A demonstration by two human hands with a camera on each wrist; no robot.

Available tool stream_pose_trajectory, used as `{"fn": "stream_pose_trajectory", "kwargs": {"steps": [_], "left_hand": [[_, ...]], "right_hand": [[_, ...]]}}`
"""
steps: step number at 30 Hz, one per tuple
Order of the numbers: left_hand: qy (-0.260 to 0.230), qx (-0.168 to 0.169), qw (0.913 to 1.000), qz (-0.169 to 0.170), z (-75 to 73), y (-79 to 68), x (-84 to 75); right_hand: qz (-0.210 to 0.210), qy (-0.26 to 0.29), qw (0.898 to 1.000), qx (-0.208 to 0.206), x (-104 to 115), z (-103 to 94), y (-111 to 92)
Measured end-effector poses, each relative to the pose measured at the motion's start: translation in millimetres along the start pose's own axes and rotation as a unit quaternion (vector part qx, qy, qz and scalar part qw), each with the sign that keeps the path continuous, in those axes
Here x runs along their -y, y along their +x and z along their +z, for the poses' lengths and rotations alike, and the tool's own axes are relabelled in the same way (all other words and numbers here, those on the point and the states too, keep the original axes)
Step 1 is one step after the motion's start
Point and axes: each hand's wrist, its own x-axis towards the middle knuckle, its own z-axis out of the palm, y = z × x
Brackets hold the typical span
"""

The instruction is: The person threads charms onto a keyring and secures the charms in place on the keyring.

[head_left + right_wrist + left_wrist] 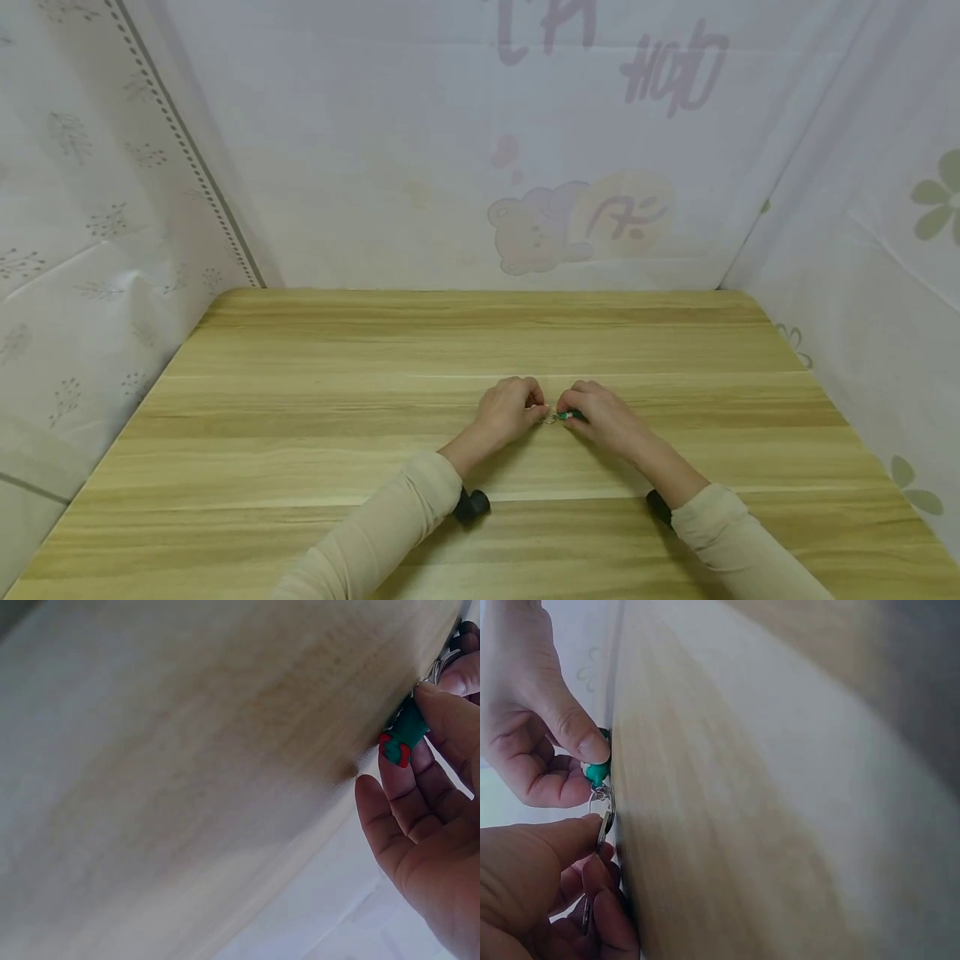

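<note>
Over the middle of the table, my two hands meet at a small keychain. My right hand (603,417) pinches its green charm (407,724), which has red parts at one end, between thumb and fingers. A metal ring (592,802) joins the charm's end and spans the short gap between the hands. My left hand (510,410) pinches a flat metal piece (603,831), which looks like a key, at the ring. Another thin metal edge (586,915) shows among the left fingers; the rest of it is hidden.
The wood-grain table (315,358) extends around both hands. Printed cloth (375,167) hangs behind it and along both sides. A black wrist-worn device (472,507) sits below the left wrist, and another black device (658,507) below the right.
</note>
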Motion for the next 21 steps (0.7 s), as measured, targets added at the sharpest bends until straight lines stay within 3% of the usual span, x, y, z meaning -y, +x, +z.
{"fn": "stream_pose_trajectory", "kwargs": {"steps": [15,21], "left_hand": [[0.040,-0.007,0.9990,-0.017,-4.0,-3.1,5.4],[0.047,-0.018,0.9986,-0.014,-4.9,-4.8,9.7]], "right_hand": [[-0.016,-0.007,1.000,-0.011,0.2,1.8,0.2],[-0.004,-0.003,1.000,-0.002,-0.9,2.3,-1.1]]}}
